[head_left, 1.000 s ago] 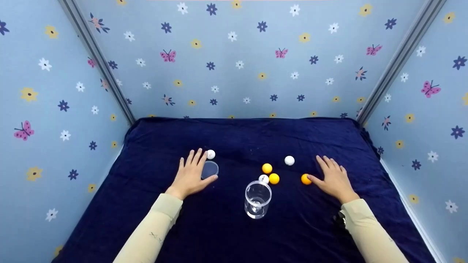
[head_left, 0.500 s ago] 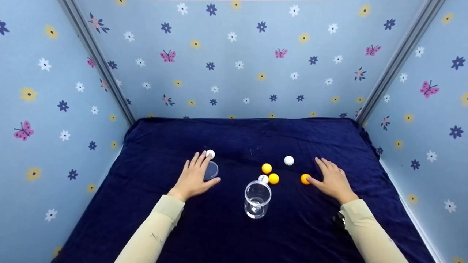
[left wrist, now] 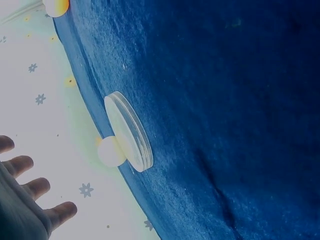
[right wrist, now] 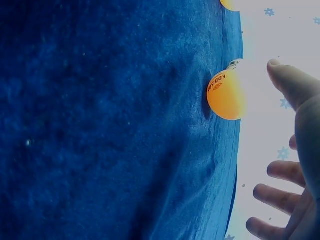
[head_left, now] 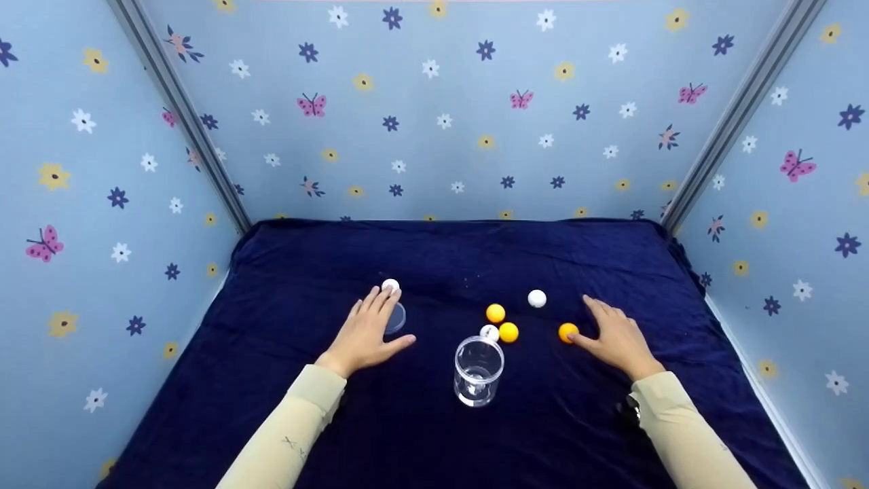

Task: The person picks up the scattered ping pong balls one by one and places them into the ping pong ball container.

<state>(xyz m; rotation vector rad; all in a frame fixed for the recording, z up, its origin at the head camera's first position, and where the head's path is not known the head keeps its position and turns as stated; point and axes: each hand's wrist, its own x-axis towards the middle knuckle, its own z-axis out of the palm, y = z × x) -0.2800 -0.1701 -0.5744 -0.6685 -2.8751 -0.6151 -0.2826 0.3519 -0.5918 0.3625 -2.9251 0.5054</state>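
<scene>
My left hand (head_left: 363, 336) hovers with fingers extended, partly covering a clear round lid (head_left: 395, 318) in the head view. Just beyond its fingertips lies a white ping-pong ball (head_left: 390, 286); the left wrist view shows the lid (left wrist: 129, 132) apart from the fingers. My right hand (head_left: 619, 339) has its fingers spread, its thumb overlapping an orange ping-pong ball (head_left: 567, 332) in the head view. In the right wrist view that orange ball (right wrist: 225, 96) rests on the cloth, apart from the thumb. Between the hands an open clear plastic jar (head_left: 477, 373) stands upright.
Behind the jar cluster two orange balls (head_left: 508, 332) and a white ball (head_left: 489, 332). Another white ball (head_left: 537, 298) lies farther right. Dark blue cloth (head_left: 434, 258) covers the table, with flower-patterned walls (head_left: 434, 149) at the back and both sides.
My left hand has shifted slightly to the right, over more of the lid. The right hand's fingers have drawn back a little. Balls and jar stay put.
</scene>
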